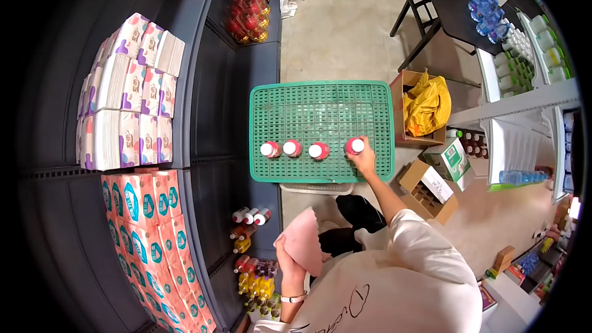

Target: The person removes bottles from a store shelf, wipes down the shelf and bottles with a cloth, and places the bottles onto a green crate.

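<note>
My right hand [364, 159] is closed around a pink bottle with a white cap [354, 146], which stands upright at the right of an upturned-looking green plastic crate [320, 108]. Three similar bottles make a row to its left: one at the far left [270, 149], a second beside it [292, 148] and a third [319, 150] nearer my right hand. Low in front of my body, my left hand [288, 260] grips a pink cloth [303, 240] with a scalloped edge. The cloth hangs below the crate's near edge, apart from the bottles.
Dark shelving on the left carries tissue packs [132, 95] and pink packages [154, 240]. Bottles stand low on it [253, 277]. To the right are a carton with a yellow bag [427, 108], an open divided carton [428, 194] and white shelves [509, 142]. A black table [450, 6] stands behind.
</note>
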{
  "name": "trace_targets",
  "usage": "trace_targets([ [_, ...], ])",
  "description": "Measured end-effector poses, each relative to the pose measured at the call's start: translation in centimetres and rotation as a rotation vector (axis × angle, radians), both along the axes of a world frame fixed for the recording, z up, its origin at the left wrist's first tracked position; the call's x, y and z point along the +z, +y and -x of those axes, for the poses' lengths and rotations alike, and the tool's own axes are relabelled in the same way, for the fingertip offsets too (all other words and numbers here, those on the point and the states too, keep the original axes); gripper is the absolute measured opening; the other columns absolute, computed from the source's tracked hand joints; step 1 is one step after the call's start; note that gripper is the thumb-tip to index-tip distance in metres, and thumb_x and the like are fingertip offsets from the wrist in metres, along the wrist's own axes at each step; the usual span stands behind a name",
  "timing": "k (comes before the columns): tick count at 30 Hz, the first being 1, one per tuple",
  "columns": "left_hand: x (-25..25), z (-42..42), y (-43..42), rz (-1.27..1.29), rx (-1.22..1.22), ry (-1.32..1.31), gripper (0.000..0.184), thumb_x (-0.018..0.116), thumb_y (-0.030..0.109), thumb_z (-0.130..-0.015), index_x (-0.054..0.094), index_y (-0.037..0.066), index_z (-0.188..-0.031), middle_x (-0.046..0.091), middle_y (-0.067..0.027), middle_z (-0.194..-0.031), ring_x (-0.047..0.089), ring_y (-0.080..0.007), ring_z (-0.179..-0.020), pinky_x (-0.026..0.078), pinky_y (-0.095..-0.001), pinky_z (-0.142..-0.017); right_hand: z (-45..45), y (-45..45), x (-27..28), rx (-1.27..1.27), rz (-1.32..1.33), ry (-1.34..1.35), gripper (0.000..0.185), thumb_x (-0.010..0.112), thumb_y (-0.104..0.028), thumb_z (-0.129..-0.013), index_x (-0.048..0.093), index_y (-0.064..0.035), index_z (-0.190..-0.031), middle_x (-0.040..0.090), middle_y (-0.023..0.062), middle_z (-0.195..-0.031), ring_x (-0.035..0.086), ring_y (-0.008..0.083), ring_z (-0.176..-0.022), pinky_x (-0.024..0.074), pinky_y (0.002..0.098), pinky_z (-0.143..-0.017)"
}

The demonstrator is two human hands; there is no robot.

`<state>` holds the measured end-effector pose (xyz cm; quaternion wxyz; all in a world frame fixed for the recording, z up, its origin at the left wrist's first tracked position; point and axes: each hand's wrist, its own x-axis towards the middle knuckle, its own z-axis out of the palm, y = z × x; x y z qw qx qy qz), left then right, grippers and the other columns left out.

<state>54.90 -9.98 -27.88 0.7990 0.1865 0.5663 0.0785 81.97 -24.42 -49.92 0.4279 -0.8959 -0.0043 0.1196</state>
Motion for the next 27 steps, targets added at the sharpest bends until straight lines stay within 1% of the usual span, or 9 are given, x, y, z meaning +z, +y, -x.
trace_targets([
  [5, -0.5, -0.8, 1.0, 0.061, -0.1, -0.07, 0.054, 0.054, 0.043, -0.084, 0.048, 0.005, -0.121, 0.058, -0.012, -0.112, 0.056, -0.0269, -0.102, 0.047, -0.0404, -0.087, 0.5, 1.1, -2.3, 0.081, 0.099, 0.046, 0.079, 0.083, -0.016, -0.06, 0.041, -0.0166, -0.128, 0.06, 0.0146, -0.114, 0.057, 0.0362, -0.103, 0.0478, 0.0433, -0.086],
  [11, -0.9, -1.1, 5.0, 0.084, -0.251, -0.139, 0.046, 0.054, 0.04, -0.085, 0.049, 0.007, -0.117, 0.058, -0.0093, -0.111, 0.057, -0.0257, -0.101, 0.047, -0.0394, -0.087, 4.9, -0.8, -3.6, -0.115, 0.131, -0.127, 0.101, 0.082, -0.01, -0.058, 0.025, -0.009, -0.141, 0.058, 0.0241, -0.114, 0.057, 0.0389, -0.105, 0.0474, 0.0425, -0.087],
  [15, -1.4, -1.7, 8.8, 0.09, -0.329, -0.186, 0.045, 0.054, 0.038, -0.085, 0.049, 0.007, -0.117, 0.058, -0.0095, -0.112, 0.057, -0.0264, -0.101, 0.047, -0.0404, -0.089, 10.9, -3.3, -3.0, -0.169, 0.135, 0.124, 0.08, 0.076, -0.011, -0.064, 0.036, -0.0056, -0.133, 0.058, 0.022, -0.114, 0.055, 0.0389, -0.108, 0.0454, 0.0433, -0.091],
  [17, -0.5, -2.8, 10.4, 0.118, -0.42, -0.228, 0.05, 0.053, 0.037, -0.085, 0.047, 0.005, -0.122, 0.057, -0.0122, -0.116, 0.057, -0.0282, -0.105, 0.047, -0.0412, -0.091, 14.8, -3.8, -2.8, -0.212, 0.199, 0.166, 0.064, 0.074, -0.014, -0.066, 0.048, -0.0026, -0.123, 0.063, 0.0203, -0.104, 0.061, 0.0331, -0.096, 0.0495, 0.0405, -0.083],
  [19, -2.3, -3.2, 12.1, 0.178, -0.482, -0.275, 0.049, 0.053, 0.036, -0.084, 0.047, 0.005, -0.122, 0.057, -0.0122, -0.116, 0.057, -0.0286, -0.104, 0.047, -0.0416, -0.092, 18.9, -4.4, -1.8, -0.252, -0.071, 0.079, 0.048, 0.071, -0.013, -0.072, 0.055, -0.0025, -0.116, 0.065, 0.0147, -0.096, 0.063, 0.0252, -0.089, 0.0509, 0.036, -0.077],
  [21, -2.8, -3.9, 13.0, 0.207, -0.573, -0.305, 0.05, 0.051, 0.036, -0.085, 0.046, 0.006, -0.124, 0.057, -0.0121, -0.12, 0.057, -0.0295, -0.106, 0.047, -0.0422, -0.093, 21.6, -3.2, 4.8, -0.361, -0.394, 0.297, 0.035, 0.065, -0.013, -0.079, 0.058, -0.0039, -0.113, 0.066, 0.0089, -0.095, 0.062, 0.0157, -0.086, 0.0504, 0.0292, -0.073],
  [23, -4.3, -4.4, 13.4, 0.262, -0.629, -0.301, 0.049, 0.049, 0.035, -0.086, 0.046, 0.006, -0.125, 0.056, -0.0122, -0.121, 0.057, -0.0299, -0.107, 0.048, -0.0426, -0.092, 23.6, -1.7, 13.8, -0.309, -0.719, 0.401, 0.025, 0.061, -0.011, -0.084, 0.059, -0.0045, -0.109, 0.065, 0.0041, -0.096, 0.059, 0.011, -0.088, 0.0477, 0.0269, -0.079],
  [25, -3.7, -5.3, 12.1, 0.311, -0.717, -0.344, 0.048, 0.048, 0.035, -0.086, 0.045, 0.006, -0.125, 0.057, -0.0121, -0.12, 0.057, -0.03, -0.106, 0.048, -0.043, -0.091, 24.5, 0.1, 23.5, -0.177, -0.813, 0.482, 0.025, 0.063, -0.009, -0.084, 0.059, -0.0038, -0.108, 0.063, 0.0025, -0.094, 0.06, 0.0116, -0.088, 0.0478, 0.0258, -0.078],
  [27, -2.8, -6.4, 9.5, 0.316, -0.823, -0.363, 0.05, 0.046, 0.036, -0.086, 0.046, 0.005, -0.126, 0.057, -0.0135, -0.12, 0.058, -0.0304, -0.106, 0.048, -0.0433, -0.092, 25.6, 0.8, 31.5, 0.137, -0.918, 0.485, 0.023, 0.064, -0.01, -0.085, 0.059, -0.0033, -0.106, 0.063, 0.0016, -0.094, 0.059, 0.0111, -0.089, 0.0472, 0.0258, -0.08],
])
